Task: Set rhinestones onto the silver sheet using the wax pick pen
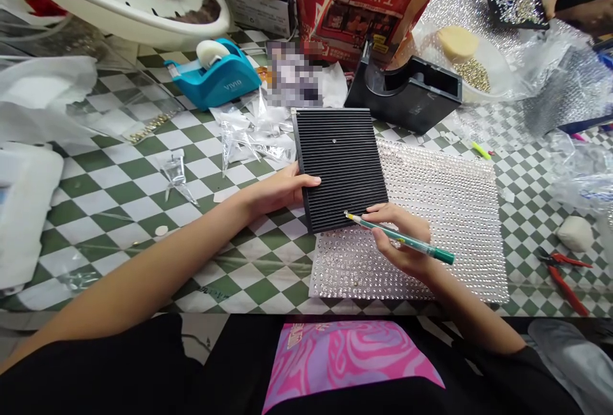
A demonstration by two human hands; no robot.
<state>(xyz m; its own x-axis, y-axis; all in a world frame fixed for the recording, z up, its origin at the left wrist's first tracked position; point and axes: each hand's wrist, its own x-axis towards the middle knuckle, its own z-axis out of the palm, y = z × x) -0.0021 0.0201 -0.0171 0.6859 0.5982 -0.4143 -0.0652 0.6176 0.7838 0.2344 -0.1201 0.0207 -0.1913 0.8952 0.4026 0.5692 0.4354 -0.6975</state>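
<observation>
My left hand (287, 186) grips the left edge of a black ridged tray (342, 166), thumb on top, fingers underneath. One tiny rhinestone (334, 141) rests on the tray's upper part. In my right hand (405, 230) is a green pencil-like picker pen (416, 246), pinched between thumb and fingers. Its yellowish tip meets the tray's lower edge area, where another small shiny stone (345, 213) shows. Beneath the tray's lower right and my right hand lies a white sheet covered with rows of rhinestones (450, 211).
Behind the tray stand a blue tape dispenser (220, 76), a black tape dispenser (407, 92) and a red paper bag (364, 6). Red-handled pliers (567, 281) lie at right beside a white lump (575, 233). Another person's hand (550, 1) holds a dark tray of stones (516, 7).
</observation>
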